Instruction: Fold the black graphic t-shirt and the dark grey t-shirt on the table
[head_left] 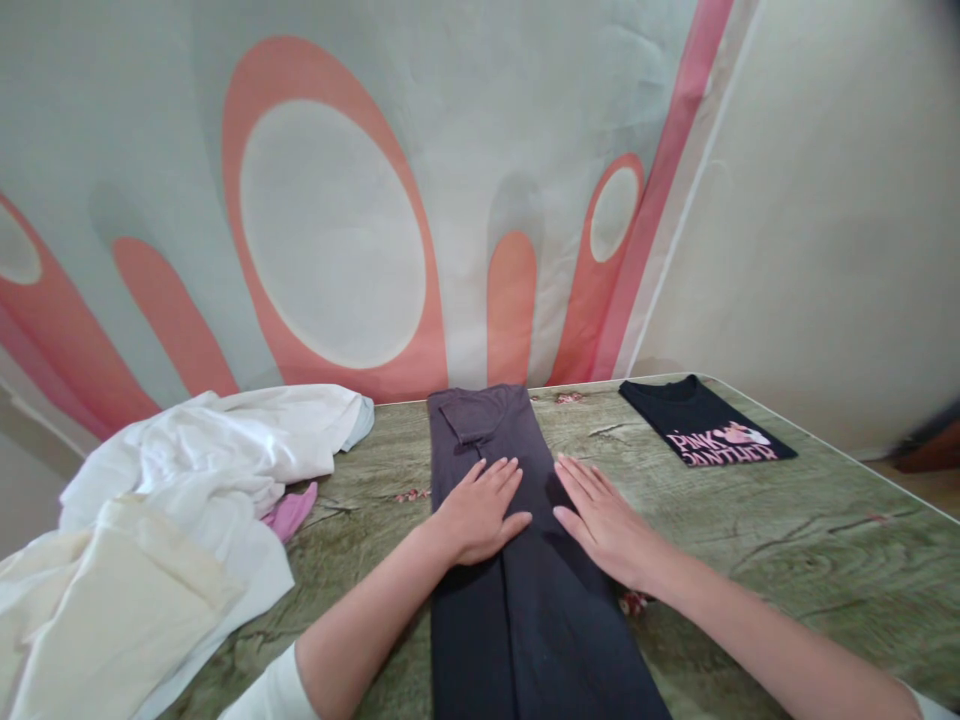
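A long dark garment [480,640] lies lengthwise down the middle of the table, folded into a narrow strip with its collar-like end at the back edge. My left hand [484,510] rests flat on it, fingers stretched forward and thumb out to the right. On the strip's right side is my right hand [596,515], fingers extended and pointing up and left, its palm facing down. Neither hand grips the cloth. A seam or fold line runs down the garment between them.
White and cream clothes [217,450] are heaped at the left, with a pink cloth [292,512] poking out. A folded black T-shirt [705,420] with pink lettering lies back right on the wood-patterned table [787,540]. A wall with a pink printed pattern [334,230] stands behind.
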